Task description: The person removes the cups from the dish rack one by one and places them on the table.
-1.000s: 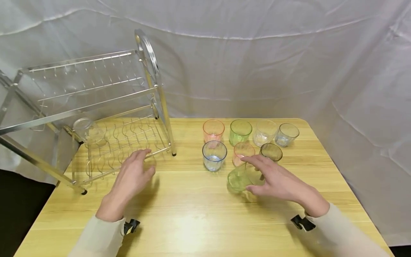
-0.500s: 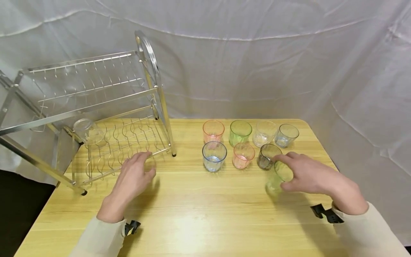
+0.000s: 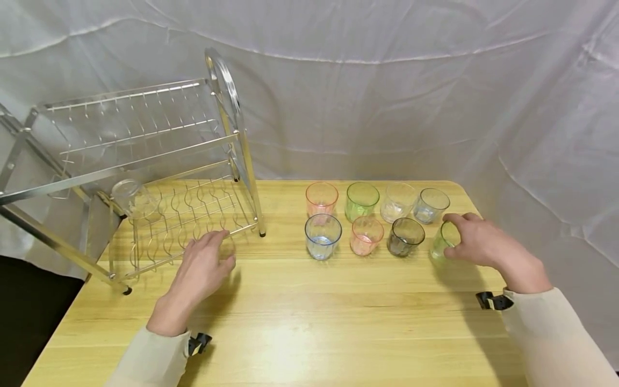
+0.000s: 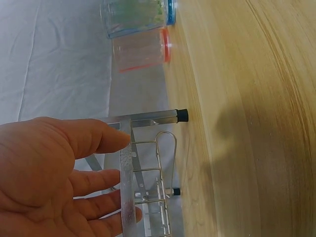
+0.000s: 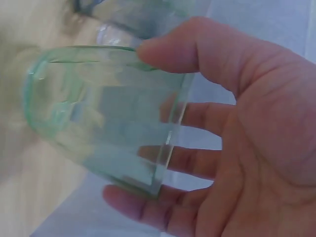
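My right hand [image 3: 488, 244] grips a light green glass [image 3: 439, 248] near its rim, at the right end of the front row. In the right wrist view the thumb lies on one side of that glass [image 5: 108, 118] and the fingers on the other. Left of it stands a smoky dark glass [image 3: 405, 239], a little apart. My left hand [image 3: 198, 271] holds nothing, its fingers relaxed beside the lower front rail of the metal dish rack [image 3: 145, 160]. Whether the left fingertips touch the rail I cannot tell.
A pink glass [image 3: 366, 236] and a blue-rimmed glass [image 3: 322, 239] continue the front row. Behind stand a red-rimmed glass [image 3: 322, 196], a green glass [image 3: 362, 201], a clear glass [image 3: 398, 203] and a grey-blue one [image 3: 430, 207]. A clear glass [image 3: 132, 199] sits upside down on the rack's lower tier.
My right hand has carried the light green glass rightward from in front of the pink glass, past the smoky one, and then farther back. The left hand has stayed beside the rack.
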